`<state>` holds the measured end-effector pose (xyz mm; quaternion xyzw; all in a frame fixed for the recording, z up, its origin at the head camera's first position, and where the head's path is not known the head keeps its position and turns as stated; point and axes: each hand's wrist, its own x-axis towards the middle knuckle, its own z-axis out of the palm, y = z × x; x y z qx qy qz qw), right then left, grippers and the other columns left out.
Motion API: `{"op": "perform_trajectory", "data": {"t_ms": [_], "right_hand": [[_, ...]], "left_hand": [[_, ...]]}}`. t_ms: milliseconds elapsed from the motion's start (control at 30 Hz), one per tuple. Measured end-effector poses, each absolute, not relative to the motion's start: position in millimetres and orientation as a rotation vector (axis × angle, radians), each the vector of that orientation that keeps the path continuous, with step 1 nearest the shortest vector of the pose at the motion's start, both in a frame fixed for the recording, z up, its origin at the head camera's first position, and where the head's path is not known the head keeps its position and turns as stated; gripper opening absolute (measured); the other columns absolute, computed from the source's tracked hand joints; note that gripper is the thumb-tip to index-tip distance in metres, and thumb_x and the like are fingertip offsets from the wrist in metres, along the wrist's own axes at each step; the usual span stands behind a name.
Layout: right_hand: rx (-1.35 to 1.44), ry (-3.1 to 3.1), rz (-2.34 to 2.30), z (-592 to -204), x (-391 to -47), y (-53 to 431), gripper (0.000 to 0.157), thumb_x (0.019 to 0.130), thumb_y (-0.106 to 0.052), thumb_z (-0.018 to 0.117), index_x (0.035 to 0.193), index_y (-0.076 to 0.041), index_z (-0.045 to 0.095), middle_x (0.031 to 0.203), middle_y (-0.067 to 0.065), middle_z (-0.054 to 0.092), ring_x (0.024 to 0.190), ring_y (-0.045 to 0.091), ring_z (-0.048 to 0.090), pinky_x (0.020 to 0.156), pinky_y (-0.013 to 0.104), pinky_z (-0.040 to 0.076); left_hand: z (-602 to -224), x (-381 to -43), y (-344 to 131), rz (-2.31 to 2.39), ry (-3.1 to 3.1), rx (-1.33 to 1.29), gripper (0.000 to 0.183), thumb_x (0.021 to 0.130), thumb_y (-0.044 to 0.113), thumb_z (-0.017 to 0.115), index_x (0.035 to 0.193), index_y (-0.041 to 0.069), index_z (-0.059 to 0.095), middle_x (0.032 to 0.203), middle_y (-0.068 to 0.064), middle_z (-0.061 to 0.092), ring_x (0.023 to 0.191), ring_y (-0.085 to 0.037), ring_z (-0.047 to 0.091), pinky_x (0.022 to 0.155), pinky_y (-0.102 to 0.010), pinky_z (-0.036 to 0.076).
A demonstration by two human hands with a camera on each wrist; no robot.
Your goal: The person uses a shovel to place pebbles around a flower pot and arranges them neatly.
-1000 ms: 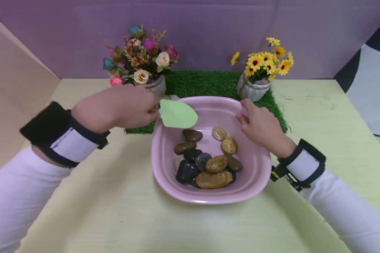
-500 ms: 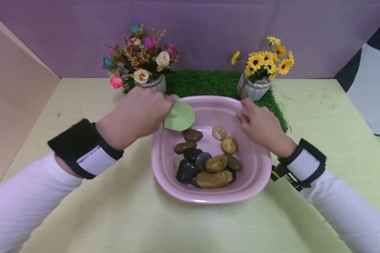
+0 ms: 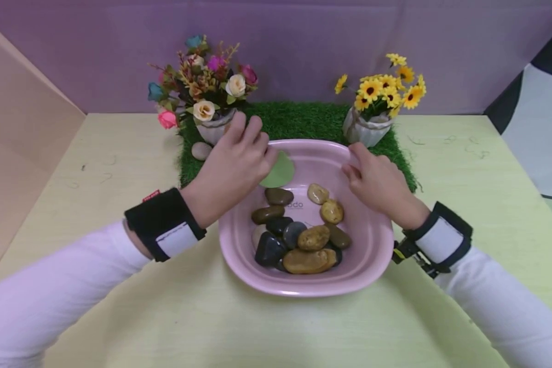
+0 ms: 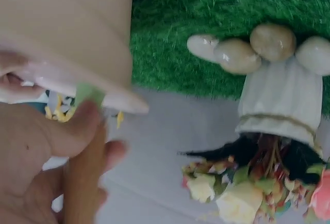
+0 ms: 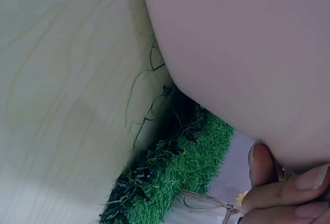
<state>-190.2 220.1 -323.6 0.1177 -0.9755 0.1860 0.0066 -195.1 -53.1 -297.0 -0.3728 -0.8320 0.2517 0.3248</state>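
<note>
A pink basin (image 3: 232, 255) stands on the table, with several wet stones (image 3: 314, 238) in brown, black and tan lying inside it. Over its far left rim my left hand (image 3: 236, 161) grips a small trowel, whose pale green blade (image 3: 280, 171) tilts down into the basin. The left wrist view shows the trowel's wooden handle (image 4: 82, 183) between thumb and fingers. At the far right corner, my right hand (image 3: 379, 181) pinches the basin's rim, the thumb on one side and fingers on the other; its fingertips (image 5: 309, 180) show in the right wrist view.
Behind the basin lies a green turf mat (image 3: 299, 120). On it stand a pot of mixed flowers (image 3: 211, 128) at left, with several pale stones (image 4: 273, 41) at its foot, and a pot of yellow flowers (image 3: 365, 128) at right. A purple backdrop (image 3: 299, 51) rises behind.
My left hand has moved right and turned over with the trowel, bringing the blade further over the basin. A pale stone by the left pot has come into sight. The right hand stays put.
</note>
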Motion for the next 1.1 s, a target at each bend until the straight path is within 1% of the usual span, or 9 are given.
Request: {"op": "perform_trajectory", "data": {"t_ms": [133,267,400,467,633,767,933,1100], "right_hand": [[0.373,-3.044,0.582,-324,-191,221,0.037,0.103,-0.020,0.048,0.132,0.001,0.045,0.073,0.016,0.057,0.050,0.020,0.054,0.042,0.030,0.041],[0.374,-3.040,0.586,-325,-191,221,0.038,0.103,-0.020,0.048,0.133,0.001,0.045,0.074,0.016,0.058,0.050,0.020,0.054,0.042,0.030,0.041],[0.374,-3.040,0.587,-325,-191,221,0.037,0.103,-0.020,0.047,0.132,0.001,0.045,0.073,0.016,0.057,0.049,0.020,0.054,0.042,0.030,0.040],[0.372,-3.043,0.587,-325,-191,221,0.037,0.103,-0.021,0.048,0.132,0.001,0.046,0.073,0.015,0.057,0.049,0.020,0.053,0.042,0.030,0.040],[0.364,-3.051,0.584,-326,-191,221,0.036,0.103,-0.022,0.047,0.132,0.000,0.046,0.072,0.014,0.056,0.049,0.019,0.053,0.041,0.030,0.040],[0.355,-3.056,0.580,-325,-191,221,0.038,0.103,-0.022,0.047,0.133,0.000,0.045,0.072,0.014,0.056,0.049,0.020,0.053,0.041,0.030,0.040],[0.355,-3.058,0.579,-325,-191,220,0.039,0.102,-0.021,0.048,0.135,0.001,0.044,0.074,0.015,0.057,0.050,0.020,0.054,0.042,0.030,0.041],[0.363,-3.047,0.586,-325,-191,220,0.038,0.102,-0.020,0.049,0.134,0.000,0.045,0.076,0.017,0.060,0.050,0.020,0.055,0.042,0.030,0.041]], "left_hand": [[-303,-203,-54,0.672,-2.148,-1.009,0.009,0.096,0.007,0.053,0.100,0.013,0.058,0.093,-0.006,0.057,0.100,-0.029,0.041,0.096,-0.044,0.026],[-303,-221,-62,0.625,-2.143,-1.149,0.009,0.098,0.010,0.052,0.103,0.014,0.059,0.097,-0.008,0.059,0.096,-0.028,0.041,0.095,-0.044,0.027],[-302,-236,-73,0.535,-2.161,-1.309,0.017,0.101,0.013,0.049,0.113,0.016,0.060,0.100,-0.010,0.061,0.094,-0.029,0.042,0.092,-0.044,0.028],[-303,-238,-77,0.489,-2.173,-1.367,0.019,0.101,0.013,0.049,0.116,0.017,0.060,0.100,-0.011,0.061,0.094,-0.030,0.042,0.091,-0.045,0.028],[-302,-237,-79,0.447,-2.232,-1.408,0.017,0.101,0.016,0.049,0.114,0.016,0.060,0.097,-0.012,0.062,0.092,-0.031,0.043,0.089,-0.046,0.029],[-295,-231,-75,0.489,-2.349,-1.396,0.019,0.100,0.021,0.052,0.115,0.015,0.062,0.102,-0.015,0.066,0.096,-0.034,0.047,0.093,-0.048,0.033],[-287,-224,-71,0.536,-2.460,-1.382,0.020,0.097,0.019,0.056,0.116,0.015,0.063,0.106,-0.017,0.068,0.101,-0.038,0.051,0.099,-0.054,0.036],[-282,-219,-70,0.545,-2.524,-1.363,0.018,0.095,0.017,0.062,0.113,0.015,0.066,0.105,-0.017,0.069,0.102,-0.040,0.054,0.104,-0.056,0.036]]}}
